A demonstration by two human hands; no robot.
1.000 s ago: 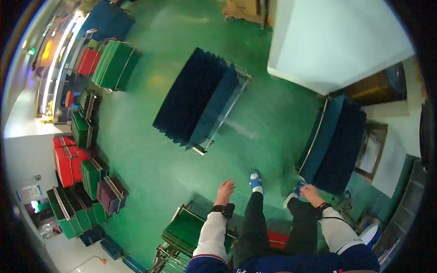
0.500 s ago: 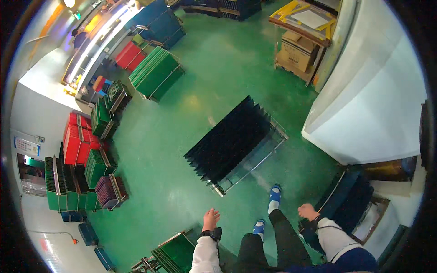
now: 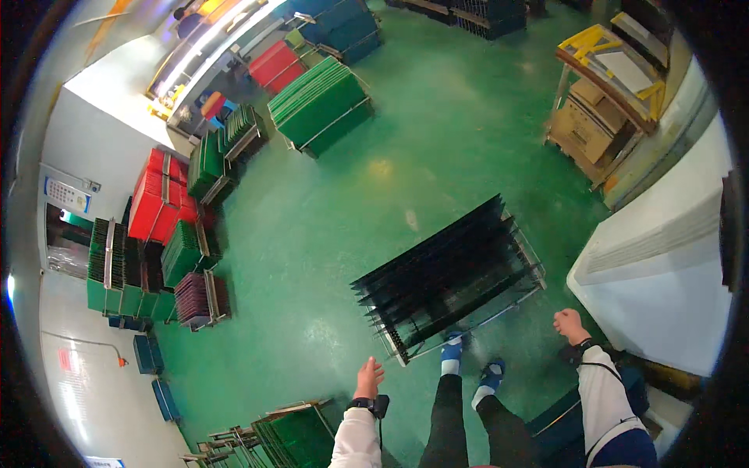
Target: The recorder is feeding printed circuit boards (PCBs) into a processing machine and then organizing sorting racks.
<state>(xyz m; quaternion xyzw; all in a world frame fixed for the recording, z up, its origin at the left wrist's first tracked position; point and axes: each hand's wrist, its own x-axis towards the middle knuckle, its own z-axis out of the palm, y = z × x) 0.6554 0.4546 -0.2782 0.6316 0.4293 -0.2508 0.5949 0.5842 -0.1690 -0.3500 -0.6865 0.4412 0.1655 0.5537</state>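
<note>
My left hand (image 3: 370,380) hangs over the green floor, its fingers loosely stretched and nothing in it. Off to the right, my right hand (image 3: 572,326) is raised with its fingers slightly bent; no object shows in it. In front of me stands a metal rack (image 3: 477,324) filled with upright black sheets (image 3: 437,269). Both hands are apart from it, the left near its front left corner and the right beyond its right end. One of my feet, in a blue slipper (image 3: 451,352), is at the rack's near edge.
Racks of green panels (image 3: 320,105) and red panels (image 3: 160,203) line the left side. More green panels (image 3: 300,437) stand at the lower left. A large white panel (image 3: 663,257) leans at the right, near a bench with a cardboard box (image 3: 581,129).
I have stepped forward, and the black-sheet rack now lies closer to my feet. My right hand has moved up and outward; the other foot now leads.
</note>
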